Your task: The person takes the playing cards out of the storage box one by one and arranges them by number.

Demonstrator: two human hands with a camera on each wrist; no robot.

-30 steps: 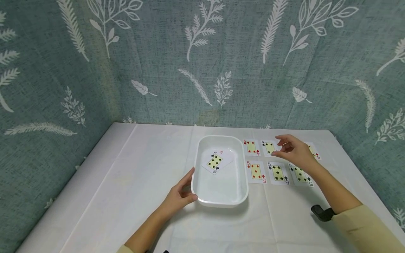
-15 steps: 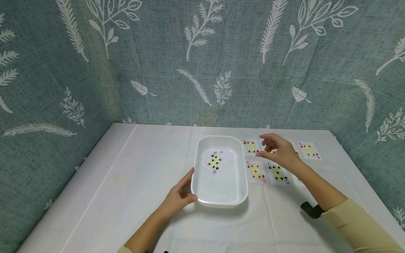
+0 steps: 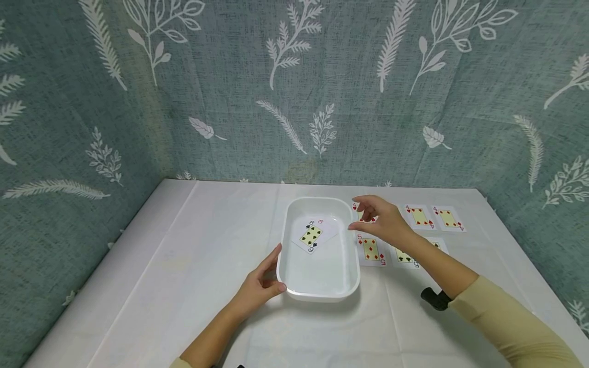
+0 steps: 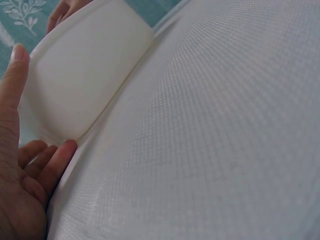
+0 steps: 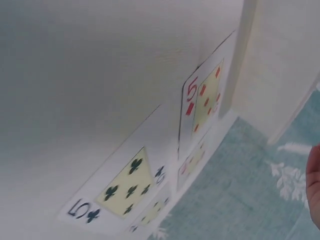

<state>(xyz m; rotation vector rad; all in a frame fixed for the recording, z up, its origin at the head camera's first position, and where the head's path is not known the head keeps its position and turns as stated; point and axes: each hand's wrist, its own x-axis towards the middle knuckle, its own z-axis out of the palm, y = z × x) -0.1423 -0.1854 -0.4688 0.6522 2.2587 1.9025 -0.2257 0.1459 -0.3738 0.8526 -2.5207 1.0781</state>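
A white rectangular tray (image 3: pixel 317 276) stands mid-table, holding a spades card (image 3: pixel 311 235) laid over a second, mostly covered card with a red corner number. My left hand (image 3: pixel 257 286) rests against the tray's left side, thumb at the rim near the front corner. In the left wrist view, the fingers (image 4: pixel 55 167) reach to the base of its outer wall. My right hand (image 3: pixel 379 222) hovers at the tray's right rim, thumb and index finger spread apart with nothing seen between them. Beneath it, a four of hearts (image 3: pixel 360 213) is partly covered.
Right of the tray lie more cards in two rows: fours (image 3: pixel 420 216) behind, and fives in front, among them a five of diamonds (image 3: pixel 370 250) and a five of clubs (image 5: pixel 125 190). My right forearm covers some. A leaf-patterned green cloth (image 3: pixel 294 102) rises behind the table.
My right hand has moved left, from over the back-row cards to the tray's right rim, uncovering the fours farther right. My left hand and the tray have stayed put.
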